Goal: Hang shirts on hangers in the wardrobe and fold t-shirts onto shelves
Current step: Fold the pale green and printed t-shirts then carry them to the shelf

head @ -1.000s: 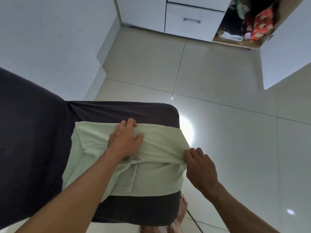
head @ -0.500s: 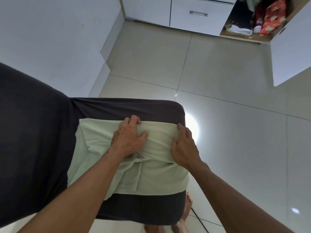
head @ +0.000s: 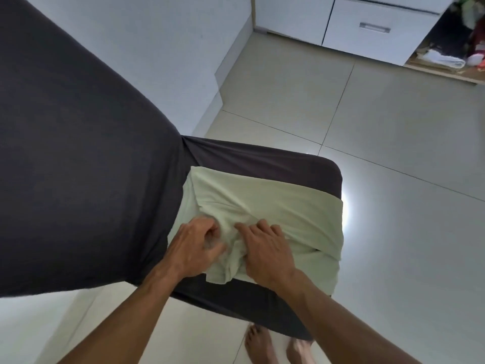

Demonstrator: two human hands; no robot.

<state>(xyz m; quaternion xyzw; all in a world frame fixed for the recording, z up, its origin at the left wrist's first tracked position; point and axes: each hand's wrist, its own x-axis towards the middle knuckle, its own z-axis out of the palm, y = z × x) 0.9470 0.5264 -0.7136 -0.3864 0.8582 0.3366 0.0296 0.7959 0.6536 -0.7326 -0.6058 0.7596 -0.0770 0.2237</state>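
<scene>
Both hands work close together: the left hand [head: 193, 249] pinches a bunched fold of the pale green t-shirt [head: 275, 206], the right hand [head: 265, 252] grips the cloth just beside it, on the dark-covered bed [head: 262, 158].

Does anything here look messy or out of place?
The pale green t-shirt on the dark chair seat is bunched and wrinkled where both hands grip it, not a neat fold. The wardrobe's open compartment looks cluttered.

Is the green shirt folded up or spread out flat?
Folded, though not neatly yet. The shirt lies doubled in layers on the dark cushion, bunched where the left hand and right hand grip it.
</scene>
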